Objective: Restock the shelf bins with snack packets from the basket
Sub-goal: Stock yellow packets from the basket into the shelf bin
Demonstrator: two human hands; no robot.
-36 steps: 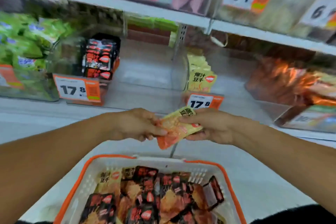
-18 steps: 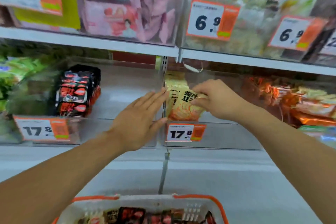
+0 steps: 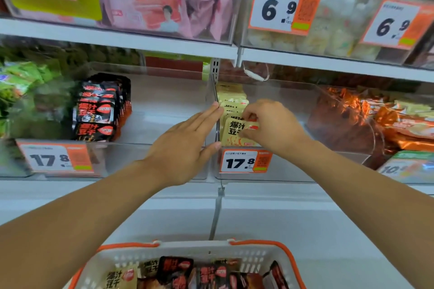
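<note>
Right hand (image 3: 270, 128) pinching yellow packet (image 3: 232, 132), upright, just right of clear divider (image 3: 217, 110). Left hand (image 3: 185, 145) flat, fingers spread, touching divider's left face. Basket (image 3: 131, 256) well below.

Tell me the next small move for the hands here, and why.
Probably let go: the right hand pinches the yellow packet, already upright at the front of its row in the clear bin. The left hand lies flat against the divider.

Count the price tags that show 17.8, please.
2. One 17.8 tag is on the bin of black packets at left; the other 17.8 tag is below the yellow packets. Others may be out of view.
</note>
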